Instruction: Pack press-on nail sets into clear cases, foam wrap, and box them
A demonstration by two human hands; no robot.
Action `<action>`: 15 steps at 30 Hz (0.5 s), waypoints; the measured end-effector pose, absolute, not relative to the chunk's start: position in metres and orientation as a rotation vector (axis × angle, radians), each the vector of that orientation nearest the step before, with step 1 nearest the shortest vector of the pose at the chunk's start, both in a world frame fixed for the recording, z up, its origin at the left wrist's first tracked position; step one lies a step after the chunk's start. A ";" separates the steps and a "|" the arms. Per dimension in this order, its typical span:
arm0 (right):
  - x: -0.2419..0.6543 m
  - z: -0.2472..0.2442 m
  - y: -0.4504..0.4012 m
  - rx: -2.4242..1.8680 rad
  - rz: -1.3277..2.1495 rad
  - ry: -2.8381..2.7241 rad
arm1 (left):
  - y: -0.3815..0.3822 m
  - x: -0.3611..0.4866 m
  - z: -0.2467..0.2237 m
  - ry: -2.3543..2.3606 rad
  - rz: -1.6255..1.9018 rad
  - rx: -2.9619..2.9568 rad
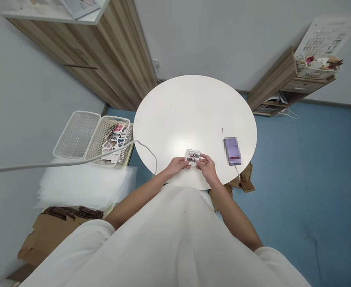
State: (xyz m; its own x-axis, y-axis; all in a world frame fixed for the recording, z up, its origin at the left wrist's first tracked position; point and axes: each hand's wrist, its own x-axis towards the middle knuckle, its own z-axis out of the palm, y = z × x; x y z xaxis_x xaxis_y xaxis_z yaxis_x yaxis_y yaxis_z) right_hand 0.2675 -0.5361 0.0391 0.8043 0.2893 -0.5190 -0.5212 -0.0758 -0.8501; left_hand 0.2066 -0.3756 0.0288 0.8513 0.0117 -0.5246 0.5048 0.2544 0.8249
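Between both hands is a small clear case (193,157) with rows of dark, patterned pieces inside, near the front edge of the round white table (193,107). My left hand (176,166) grips its left side, thumb and fingers closed on the edge. On the opposite side, my right hand (207,166) has its fingers on the right edge. The pieces inside are too small to make out. Whether the case touches the tabletop cannot be told.
A phone (233,151) with a cable lies on the table's right. At left are a basket of printed cards (111,139), another white basket (77,133) and translucent sheets (79,183). A pale cable (115,150) crosses the table's left edge. Cardboard (246,179) lies below right.
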 end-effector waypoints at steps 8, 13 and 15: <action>0.267 0.031 -0.544 -1.455 0.681 0.159 | -0.387 0.208 0.026 0.502 -0.188 1.477; 0.274 0.026 -0.542 -1.507 0.763 0.053 | -0.388 0.198 0.025 0.620 0.023 1.683; 0.277 0.025 -0.536 -1.524 0.801 0.006 | -0.385 0.193 0.027 0.616 0.074 1.749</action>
